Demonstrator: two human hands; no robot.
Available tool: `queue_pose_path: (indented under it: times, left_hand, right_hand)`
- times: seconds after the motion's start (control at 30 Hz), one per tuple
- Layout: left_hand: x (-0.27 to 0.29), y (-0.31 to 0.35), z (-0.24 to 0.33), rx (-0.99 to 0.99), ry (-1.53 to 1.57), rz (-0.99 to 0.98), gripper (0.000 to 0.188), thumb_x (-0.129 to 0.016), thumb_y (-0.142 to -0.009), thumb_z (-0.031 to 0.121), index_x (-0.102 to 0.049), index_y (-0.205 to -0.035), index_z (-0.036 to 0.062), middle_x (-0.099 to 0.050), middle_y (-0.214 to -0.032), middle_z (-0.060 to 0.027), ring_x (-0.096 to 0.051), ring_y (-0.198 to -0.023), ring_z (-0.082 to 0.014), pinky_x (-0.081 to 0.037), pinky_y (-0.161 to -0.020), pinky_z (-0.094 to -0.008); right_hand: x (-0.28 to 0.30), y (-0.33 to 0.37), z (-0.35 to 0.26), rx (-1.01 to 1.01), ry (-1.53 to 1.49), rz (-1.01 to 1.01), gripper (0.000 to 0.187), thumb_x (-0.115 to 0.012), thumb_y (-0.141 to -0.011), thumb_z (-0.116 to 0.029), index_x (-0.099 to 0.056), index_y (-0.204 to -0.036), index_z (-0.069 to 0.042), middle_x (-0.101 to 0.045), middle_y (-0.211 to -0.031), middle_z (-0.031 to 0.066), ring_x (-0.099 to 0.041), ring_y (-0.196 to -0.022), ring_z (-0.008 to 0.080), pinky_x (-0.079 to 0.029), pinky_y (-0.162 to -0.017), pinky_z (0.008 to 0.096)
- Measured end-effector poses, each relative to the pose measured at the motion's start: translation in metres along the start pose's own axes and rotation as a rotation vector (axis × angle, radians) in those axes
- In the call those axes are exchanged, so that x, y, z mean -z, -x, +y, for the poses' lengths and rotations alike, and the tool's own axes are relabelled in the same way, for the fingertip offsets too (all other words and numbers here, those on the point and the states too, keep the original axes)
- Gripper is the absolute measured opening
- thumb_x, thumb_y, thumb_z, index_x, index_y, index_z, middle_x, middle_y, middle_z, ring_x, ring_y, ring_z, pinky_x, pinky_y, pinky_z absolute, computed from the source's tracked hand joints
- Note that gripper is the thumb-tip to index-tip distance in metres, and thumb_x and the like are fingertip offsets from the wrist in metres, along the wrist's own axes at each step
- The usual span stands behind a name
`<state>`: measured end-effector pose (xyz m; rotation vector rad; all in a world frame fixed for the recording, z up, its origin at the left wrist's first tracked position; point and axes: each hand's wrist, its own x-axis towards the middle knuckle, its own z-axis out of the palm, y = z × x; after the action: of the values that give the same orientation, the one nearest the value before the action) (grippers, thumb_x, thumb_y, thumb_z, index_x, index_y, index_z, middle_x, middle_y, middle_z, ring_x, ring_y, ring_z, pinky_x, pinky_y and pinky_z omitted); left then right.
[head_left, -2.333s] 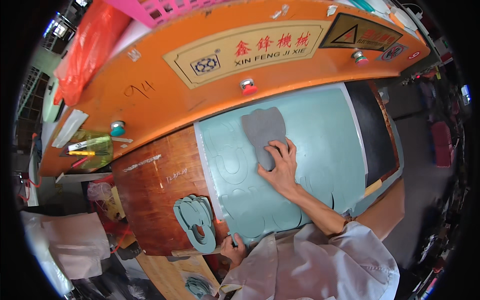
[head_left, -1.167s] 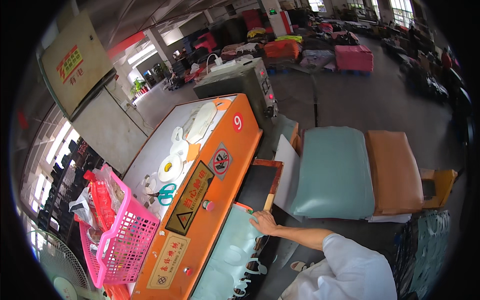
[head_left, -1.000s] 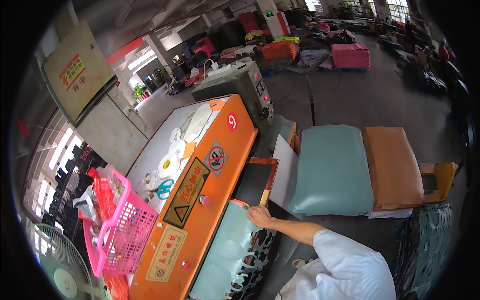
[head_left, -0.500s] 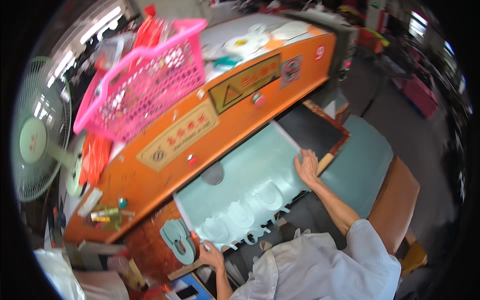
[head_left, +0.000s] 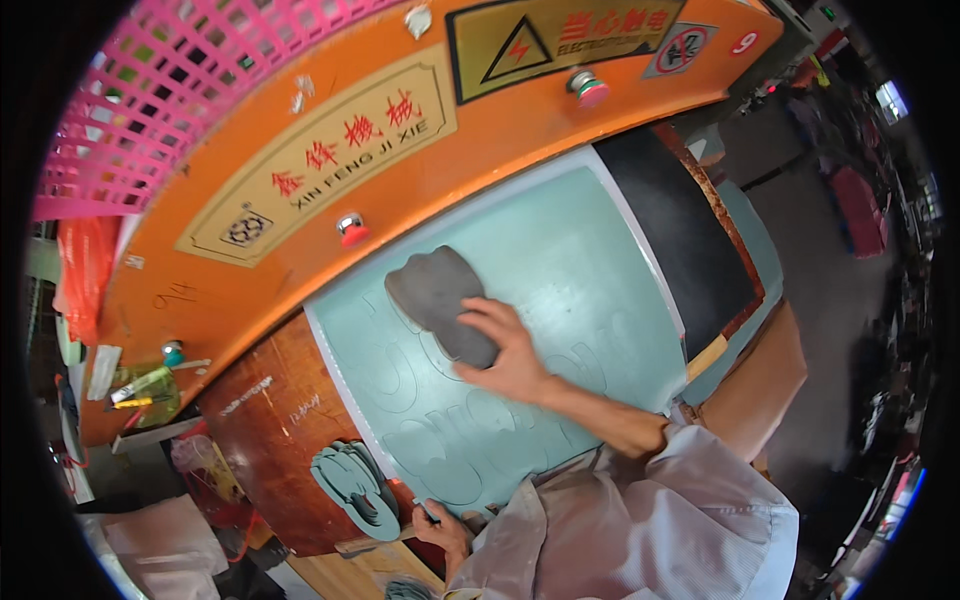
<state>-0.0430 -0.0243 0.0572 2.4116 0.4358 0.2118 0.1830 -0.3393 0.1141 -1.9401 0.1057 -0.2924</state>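
My right hand (head_left: 508,352) reaches over a pale green sheet (head_left: 545,235). Its fingertips and thumb grip the right side of a dark grey, wavy-edged flat block (head_left: 435,285) lying on the sheet. Curved cut outlines show in the sheet beside and below this block. Close to the sheet's lower left corner, my left hand (head_left: 442,532) has its fingers curled; a small dark patch shows between them, too small to name. A stack of green cut-out pieces (head_left: 350,485) lies on the reddish-brown board (head_left: 265,420) left of the sheet.
An orange machine beam (head_left: 270,230) with red buttons crosses behind the sheet. A pink basket (head_left: 190,90) stands on top. Right of the sheet are a black surface (head_left: 675,245) and brown sheet material (head_left: 760,375). Pens (head_left: 140,390) sit at the beam's left end.
My right hand has left the sheet's right edge for the dark grey block. The sheet's near part, raised with loose cut shapes before, now lies flatter. My left hand stays near the lower left corner.
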Motion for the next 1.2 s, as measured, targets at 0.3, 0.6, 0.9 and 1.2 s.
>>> queue_pose_path:
  times: [0.3,0.6,0.9,1.2]
  left_hand:
    - [-0.014,-0.011,-0.011,0.031,0.028,-0.044,0.037,-0.062,-0.104,0.020,-0.053,-0.078,-0.0051,-0.051,-0.071,-0.0205,-0.048,-0.065,-0.0368,-0.037,-0.062,-0.0475]
    - [-0.089,-0.116,0.000,-0.228,0.121,0.179,0.027,-0.065,-0.102,0.019,-0.062,-0.086,-0.0032,-0.051,-0.068,-0.0097,-0.043,-0.063,-0.0175,-0.039,-0.058,-0.0372]
    - [-0.103,-0.119,-0.015,-0.267,0.162,0.292,0.031,-0.069,-0.100,0.024,-0.068,-0.090,-0.0051,-0.055,-0.065,-0.0144,-0.047,-0.060,-0.0207,-0.042,-0.060,-0.0446]
    - [-0.102,-0.201,0.048,-0.332,0.185,0.227,0.040,-0.065,-0.102,0.029,-0.058,-0.083,-0.0052,-0.044,-0.064,-0.0103,-0.038,-0.062,-0.0176,-0.037,-0.059,-0.0418]
  right_hand:
    - [0.069,-0.017,0.033,0.014,0.426,0.094,0.054,-0.087,-0.068,-0.017,-0.071,-0.119,-0.005,-0.058,-0.143,0.0078,-0.046,-0.137,0.0455,-0.051,-0.102,0.0557]
    - [0.044,-0.099,0.074,0.236,0.554,0.183,0.055,-0.086,-0.076,-0.024,-0.069,-0.125,-0.005,-0.053,-0.145,0.0108,-0.040,-0.141,0.0478,-0.049,-0.105,0.0550]
    - [0.191,-0.073,-0.007,0.297,0.198,0.667,0.016,-0.075,-0.093,-0.012,-0.067,-0.103,-0.002,-0.066,-0.091,0.0112,-0.067,-0.085,0.0263,-0.054,-0.078,0.0378]
    - [0.245,0.007,0.046,0.207,0.286,0.566,0.017,-0.073,-0.091,-0.016,-0.072,-0.100,-0.002,-0.070,-0.092,0.0132,-0.067,-0.089,0.0323,-0.054,-0.081,0.0430]
